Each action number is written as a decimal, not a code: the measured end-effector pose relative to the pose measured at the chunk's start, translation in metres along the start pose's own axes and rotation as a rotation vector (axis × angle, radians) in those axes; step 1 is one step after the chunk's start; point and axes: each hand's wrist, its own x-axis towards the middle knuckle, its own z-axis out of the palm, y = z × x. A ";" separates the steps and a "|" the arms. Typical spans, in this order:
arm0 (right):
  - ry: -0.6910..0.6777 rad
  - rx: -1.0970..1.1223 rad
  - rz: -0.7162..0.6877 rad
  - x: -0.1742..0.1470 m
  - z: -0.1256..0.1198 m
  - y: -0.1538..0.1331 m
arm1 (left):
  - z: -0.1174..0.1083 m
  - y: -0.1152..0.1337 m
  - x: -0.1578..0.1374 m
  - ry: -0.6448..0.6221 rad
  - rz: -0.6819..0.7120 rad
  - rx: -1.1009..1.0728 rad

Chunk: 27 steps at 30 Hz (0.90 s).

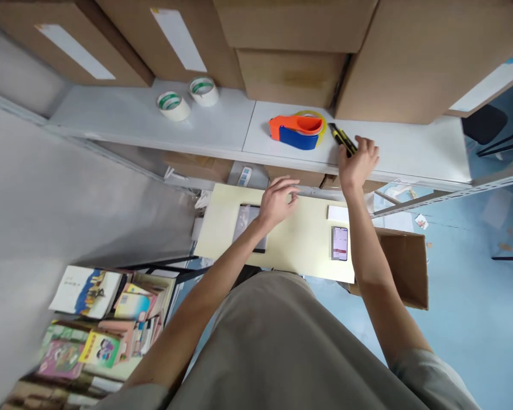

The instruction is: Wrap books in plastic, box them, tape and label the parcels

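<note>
At the shelf's front edge, my right hand [359,165] has its thumb and fingers around a black and yellow utility knife [341,136]. The knife's far end points away from me, toward an orange and blue tape dispenser [297,132] with a yellowish roll. My left hand [279,202] hovers over the pale yellow tabletop [303,250], fingers loosely bent, thumb apart, holding nothing. Partly covered by my left forearm is a flat grey item with dark edges [244,219]; its kind is unclear. A phone [340,244] with a lit screen lies near my right forearm.
Two tape rolls, a nearer one [173,106] and a farther one [204,91], sit on the grey shelf [123,117]. Large cardboard boxes [290,77] line its back. An open carton [404,267] stands right of the table; books [88,290] are stacked at lower left.
</note>
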 end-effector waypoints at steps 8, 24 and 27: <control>-0.324 0.332 -0.025 -0.215 0.050 -0.012 | -0.014 -0.152 -0.190 -0.202 -0.855 0.249; -0.873 0.626 0.823 -0.336 0.170 0.008 | 0.017 -0.179 -0.245 -0.468 -0.941 0.167; -0.821 0.705 0.890 -0.335 0.169 0.010 | 0.017 -0.173 -0.245 -0.503 -0.938 0.140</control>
